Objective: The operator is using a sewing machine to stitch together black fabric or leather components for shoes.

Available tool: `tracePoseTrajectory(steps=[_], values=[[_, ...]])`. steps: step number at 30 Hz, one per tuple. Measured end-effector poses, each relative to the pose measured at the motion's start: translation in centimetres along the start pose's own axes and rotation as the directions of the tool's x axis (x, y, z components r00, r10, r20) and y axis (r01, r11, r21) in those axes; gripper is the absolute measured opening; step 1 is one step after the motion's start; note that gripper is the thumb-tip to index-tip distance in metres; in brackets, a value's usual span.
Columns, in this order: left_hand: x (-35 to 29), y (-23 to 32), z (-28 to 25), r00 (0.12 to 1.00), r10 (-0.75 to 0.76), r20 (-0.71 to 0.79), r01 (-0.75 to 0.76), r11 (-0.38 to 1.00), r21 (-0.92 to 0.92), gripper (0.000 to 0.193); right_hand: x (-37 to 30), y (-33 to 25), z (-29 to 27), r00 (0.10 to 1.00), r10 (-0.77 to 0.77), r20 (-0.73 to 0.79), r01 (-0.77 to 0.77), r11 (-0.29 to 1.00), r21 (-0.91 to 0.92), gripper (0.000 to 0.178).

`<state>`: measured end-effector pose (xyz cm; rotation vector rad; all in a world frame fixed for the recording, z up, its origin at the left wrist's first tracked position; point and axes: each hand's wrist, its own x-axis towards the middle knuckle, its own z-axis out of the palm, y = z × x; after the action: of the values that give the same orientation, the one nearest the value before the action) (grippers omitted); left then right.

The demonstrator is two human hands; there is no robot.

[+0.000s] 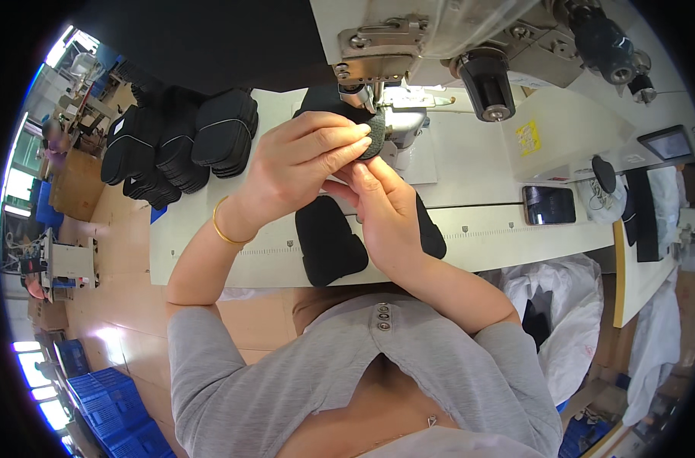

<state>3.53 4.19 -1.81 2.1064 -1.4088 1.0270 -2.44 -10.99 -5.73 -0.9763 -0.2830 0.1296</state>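
Under the presser foot of a sewing machine (360,93) lies a black padded fabric piece (374,141) with a textured edge. My left hand (305,153) pinches this piece from the left, fingertips on its edge close to the foot. From below, my right hand (385,210) grips the lower end, thumb and index finger pressed together. Both hands touch each other there, and part of the piece is hidden beneath them. On the table under my hands lies a black fabric piece (328,240), and another dark piece (431,229) shows partly behind my right hand.
Tied stacks of black fabric pieces (225,133) stand at the left of the white table (469,256). A phone (549,205) lies to the right. White plastic bags (569,305) hang below the right edge. Blue crates (118,404) sit on the floor at lower left.
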Motion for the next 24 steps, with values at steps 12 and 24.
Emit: tracePoseTrajectory(steps=[12,24], values=[[0.3,-0.9,0.5,1.000,0.005,0.009,-0.005,1.000,0.018,0.038,1.3,-0.3,-0.4,0.999,-0.006,0.039,0.003,0.997,0.074,0.034],[0.6,0.0,1.9,0.997,0.000,-0.075,0.017,0.973,0.230,0.033,1.6,0.0,-0.6,1.000,-0.010,-0.009,0.011,0.998,0.057,0.035]])
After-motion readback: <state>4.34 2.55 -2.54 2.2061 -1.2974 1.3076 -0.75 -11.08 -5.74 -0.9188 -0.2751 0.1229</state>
